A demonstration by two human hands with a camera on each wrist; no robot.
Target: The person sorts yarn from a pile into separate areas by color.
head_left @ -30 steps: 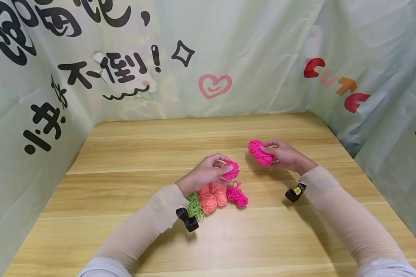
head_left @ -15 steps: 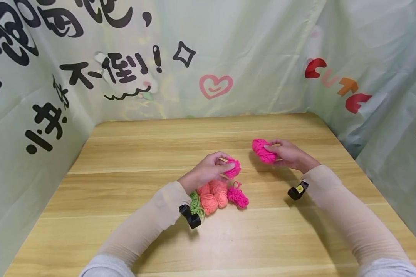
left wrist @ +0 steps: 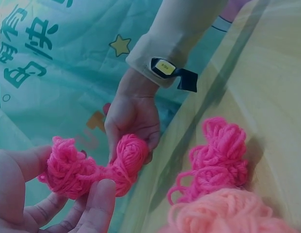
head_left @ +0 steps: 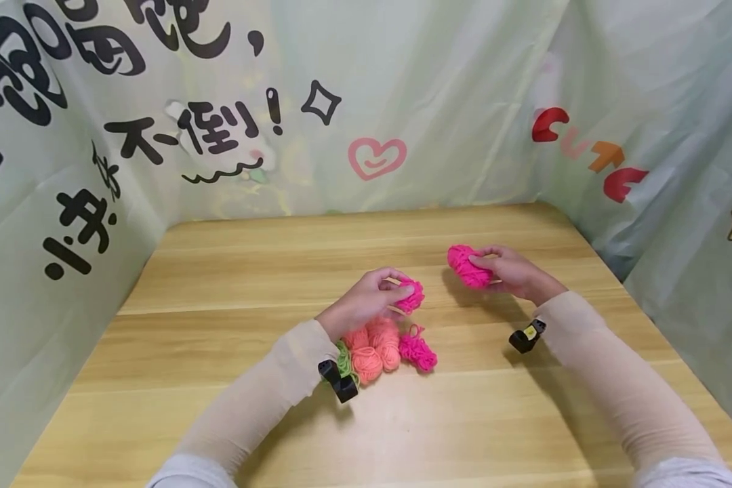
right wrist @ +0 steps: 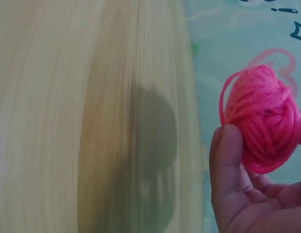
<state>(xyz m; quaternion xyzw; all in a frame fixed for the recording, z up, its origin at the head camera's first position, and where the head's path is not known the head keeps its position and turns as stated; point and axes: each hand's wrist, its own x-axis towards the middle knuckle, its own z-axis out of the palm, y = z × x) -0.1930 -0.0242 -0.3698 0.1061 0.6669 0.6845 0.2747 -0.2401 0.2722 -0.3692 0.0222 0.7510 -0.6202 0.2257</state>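
My left hand (head_left: 369,296) pinches a small pink ball of yarn (left wrist: 70,170) between thumb and fingers, above a group of yarn balls. Farther right and back, my right hand (head_left: 515,272) grips a larger oval pink ball of yarn (head_left: 470,266), raised over the table with its shadow below. A loose strand loops off its side in the right wrist view. On the table under my left hand lie several coral yarn balls (head_left: 367,364), a green one (head_left: 344,359) partly hidden by the wrist, and a loosely wound pink bundle of yarn (head_left: 418,350) at their right.
The wooden table (head_left: 219,271) has a printed cloth backdrop (head_left: 451,102) around its back and sides. Black camera mounts (head_left: 338,381) sit on both wrists and stick out past the sleeves.
My right hand has moved a little to the right with its pink ball of yarn. My left hand stays nearly in place, still pinching its ball. The head view has shifted slightly.
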